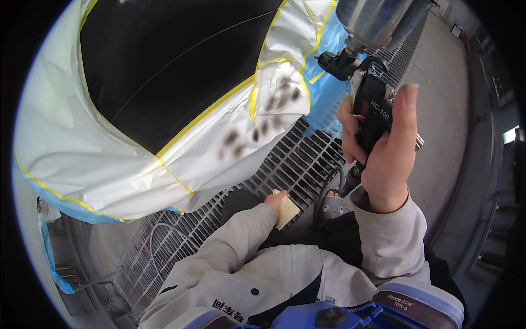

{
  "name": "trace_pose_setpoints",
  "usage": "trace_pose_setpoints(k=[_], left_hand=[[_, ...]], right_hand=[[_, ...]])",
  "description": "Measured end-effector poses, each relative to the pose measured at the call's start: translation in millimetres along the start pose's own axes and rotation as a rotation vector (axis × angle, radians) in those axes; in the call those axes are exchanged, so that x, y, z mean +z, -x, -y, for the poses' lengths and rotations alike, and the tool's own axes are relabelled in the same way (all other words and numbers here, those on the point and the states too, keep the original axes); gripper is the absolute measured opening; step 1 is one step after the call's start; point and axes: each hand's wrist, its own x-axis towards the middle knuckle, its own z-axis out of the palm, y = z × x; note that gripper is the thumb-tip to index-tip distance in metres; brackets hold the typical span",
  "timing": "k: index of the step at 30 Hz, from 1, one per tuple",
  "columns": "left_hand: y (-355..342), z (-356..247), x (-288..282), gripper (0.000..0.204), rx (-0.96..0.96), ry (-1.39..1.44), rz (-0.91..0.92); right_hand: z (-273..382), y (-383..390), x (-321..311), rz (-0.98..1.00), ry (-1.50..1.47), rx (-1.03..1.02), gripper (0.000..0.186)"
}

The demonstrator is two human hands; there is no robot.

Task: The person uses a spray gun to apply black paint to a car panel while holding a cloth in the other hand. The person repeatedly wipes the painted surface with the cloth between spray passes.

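Raised at the upper right, my right hand (392, 156) is wrapped round the grip of a black spray gun (375, 112) with its thumb pointing up. A metal cup (375, 22) sits on top of the gun, and its nozzle points left. Low by my knee, my left hand (275, 200) holds a pale yellow cloth or pad (287, 211). Left of the gun lies a glossy black panel (181, 66), framed by white masking sheet (115, 175) with yellow tape (208, 116) along its edges. Dark sprayed spots (233, 137) mark the sheet's right part.
Under me runs a metal floor grating (164, 241), with a hose (153, 247) lying across it. Blue plastic film (329, 101) hangs beside the white sheet. Grey concrete floor (438, 109) stretches along the right. My shoe (332, 208) is below the gun.
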Motion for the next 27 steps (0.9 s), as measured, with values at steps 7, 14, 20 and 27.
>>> trace_pose_setpoints(k=[7, 14, 20, 27], left_hand=[[-2, 4, -5, 0.034, 0.060, -0.031, -0.009], [-1, 5, -6, 0.035, 0.010, -0.022, 0.001], [-2, 7, -4, 0.035, 0.031, -0.032, -0.010], [2, 4, -2, 0.035, 0.034, -0.028, -0.002]], right_hand=[[0, 0, 4, 0.000, -0.007, 0.018, 0.072], [1, 0, 5, -0.128, 0.033, -0.024, 0.076], [3, -3, -1, -0.131, 0.045, -0.069, 0.077], [11, -3, -8, 0.025, -0.098, 0.069, 0.072]])
